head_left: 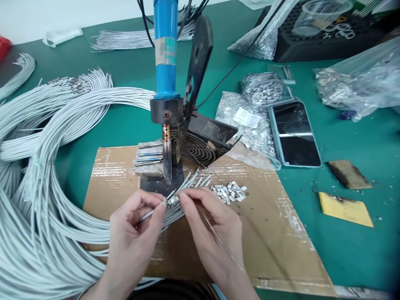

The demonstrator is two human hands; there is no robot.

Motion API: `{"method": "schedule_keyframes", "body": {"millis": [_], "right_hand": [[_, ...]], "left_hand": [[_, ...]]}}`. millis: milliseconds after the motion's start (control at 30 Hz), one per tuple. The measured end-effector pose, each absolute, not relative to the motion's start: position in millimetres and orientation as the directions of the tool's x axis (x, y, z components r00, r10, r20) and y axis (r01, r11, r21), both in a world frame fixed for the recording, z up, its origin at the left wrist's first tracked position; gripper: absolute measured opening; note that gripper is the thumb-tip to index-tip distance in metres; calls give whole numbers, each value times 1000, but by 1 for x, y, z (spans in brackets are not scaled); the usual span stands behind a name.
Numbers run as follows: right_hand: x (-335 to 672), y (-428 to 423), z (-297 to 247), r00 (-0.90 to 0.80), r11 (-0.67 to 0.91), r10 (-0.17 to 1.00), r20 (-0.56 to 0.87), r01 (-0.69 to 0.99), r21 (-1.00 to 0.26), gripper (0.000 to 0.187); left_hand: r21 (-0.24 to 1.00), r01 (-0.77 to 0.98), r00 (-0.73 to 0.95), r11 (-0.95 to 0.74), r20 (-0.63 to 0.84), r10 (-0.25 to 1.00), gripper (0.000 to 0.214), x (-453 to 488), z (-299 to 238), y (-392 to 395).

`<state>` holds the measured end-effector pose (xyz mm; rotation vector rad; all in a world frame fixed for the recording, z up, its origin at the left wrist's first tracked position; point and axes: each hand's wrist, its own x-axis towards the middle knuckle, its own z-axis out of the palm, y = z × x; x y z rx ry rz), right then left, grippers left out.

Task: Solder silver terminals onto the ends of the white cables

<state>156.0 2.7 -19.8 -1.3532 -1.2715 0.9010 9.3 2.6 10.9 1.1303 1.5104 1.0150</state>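
My left hand (133,233) pinches a thin white cable (146,216) between thumb and forefinger, close to the cable's end. My right hand (215,227) is closed around a thin solder wire (218,236) that trails back over the palm to the wrist. The fingertips of both hands nearly meet, above a bundle of white cable ends (171,216). Directly over them points the tip of a blue-handled soldering iron (165,50), fixed upright. Small silvery metal pieces (229,192) lie in a pile right of my right fingertips.
A cardboard sheet (259,233) covers the green table under my hands. Thick coils of white cable (46,187) fill the left. Behind the iron stands a black fan (203,146). A phone (295,133), bags of metal parts (243,121) and a yellow sponge (345,209) lie right.
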Motion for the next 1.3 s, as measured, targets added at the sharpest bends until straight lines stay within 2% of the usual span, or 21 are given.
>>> {"method": "schedule_keyframes", "body": {"millis": [100, 267, 500, 1300], "right_hand": [[154, 3, -17, 133, 106, 982, 132, 190, -976, 13], [154, 2, -15, 119, 82, 988, 101, 150, -985, 18], [155, -1, -20, 108, 73, 991, 83, 88, -993, 17], [155, -7, -21, 112, 104, 988, 110, 60, -993, 15]], "left_hand": [[957, 128, -124, 259, -244, 962, 14, 10, 12, -2], [935, 120, -9, 333, -334, 942, 18, 4, 10, -6], [918, 129, -163, 375, -353, 921, 20, 13, 15, -14], [905, 164, -196, 391, -359, 913, 16, 18, 14, -23]]}}
